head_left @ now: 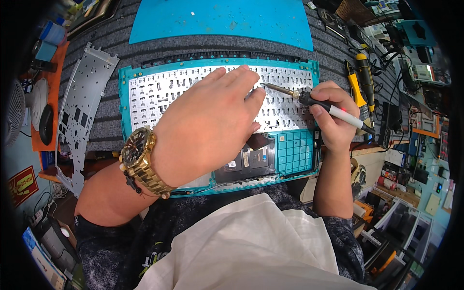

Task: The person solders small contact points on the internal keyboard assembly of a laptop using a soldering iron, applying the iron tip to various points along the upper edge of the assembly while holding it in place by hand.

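At the near edge of the table lies a teal laptop top case, my left hand spread loosely over its silver keyboard backplate. My right hand grips a soldering iron; I should steady the case and steer the tip clear of my left fingers.

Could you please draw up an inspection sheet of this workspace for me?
Surface: grey ribbed mat; flat blue sheet with small specks at the back.
Job's things: teal plastic laptop case with perforated silver metal keyboard plate; black-and-white pen-shaped soldering iron.
Clutter: grey perforated metal panel, left; yellow-and-black screwdriver, right.
Hands: left hand palm down over the plate, contact unclear; right hand grips the iron, tip pointing toward the left fingers.
Cables: pale coiled cable, lower left; the iron's cord cannot be made out.
Surroundings: grey round fan beside an orange shelf, left; right side crowded, too small to itemise.
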`<state>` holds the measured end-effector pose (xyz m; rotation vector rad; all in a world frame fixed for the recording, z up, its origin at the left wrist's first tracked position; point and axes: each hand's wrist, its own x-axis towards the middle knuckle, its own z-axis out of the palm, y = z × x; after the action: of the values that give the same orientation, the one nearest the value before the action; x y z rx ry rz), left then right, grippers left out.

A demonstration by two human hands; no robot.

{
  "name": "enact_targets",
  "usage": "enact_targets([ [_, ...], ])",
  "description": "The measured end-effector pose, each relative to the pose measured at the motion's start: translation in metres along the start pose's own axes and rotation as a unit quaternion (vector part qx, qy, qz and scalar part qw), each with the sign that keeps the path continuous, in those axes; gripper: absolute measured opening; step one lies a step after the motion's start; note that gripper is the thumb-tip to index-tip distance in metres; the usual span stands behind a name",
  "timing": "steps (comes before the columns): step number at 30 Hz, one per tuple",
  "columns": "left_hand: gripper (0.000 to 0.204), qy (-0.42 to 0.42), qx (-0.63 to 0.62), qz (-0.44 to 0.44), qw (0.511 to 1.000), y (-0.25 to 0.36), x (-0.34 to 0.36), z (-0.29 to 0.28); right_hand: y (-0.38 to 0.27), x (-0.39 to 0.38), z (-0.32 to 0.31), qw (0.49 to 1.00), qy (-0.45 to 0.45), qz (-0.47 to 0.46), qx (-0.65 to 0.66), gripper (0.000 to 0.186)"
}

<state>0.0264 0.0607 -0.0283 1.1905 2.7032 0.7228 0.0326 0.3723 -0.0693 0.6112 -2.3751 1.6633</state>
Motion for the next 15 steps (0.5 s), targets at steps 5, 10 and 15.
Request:
enact_targets([
  [5, 0.050, 0.022, 0.013, 0.015, 1.000, -0.0008, -0.0003, 0.0030, 0.0001, -0.0008, 0.0002, 1.000, 0.007, 0.003, 0.016, 0.022],
  [10, 0.050, 0.010, 0.017, 0.013, 1.000, -0.0004, 0.0003, 0.0006, 0.0003, -0.0016, 0.0008, 1.000, 0.012, 0.005, 0.014, 0.022],
  [15, 0.049, -0.004, 0.010, 0.003, 1.000, -0.0006, 0.0006, 0.0002, -0.0006, -0.0005, 0.0006, 1.000, 0.006, 0.005, 0.007, 0.022],
])
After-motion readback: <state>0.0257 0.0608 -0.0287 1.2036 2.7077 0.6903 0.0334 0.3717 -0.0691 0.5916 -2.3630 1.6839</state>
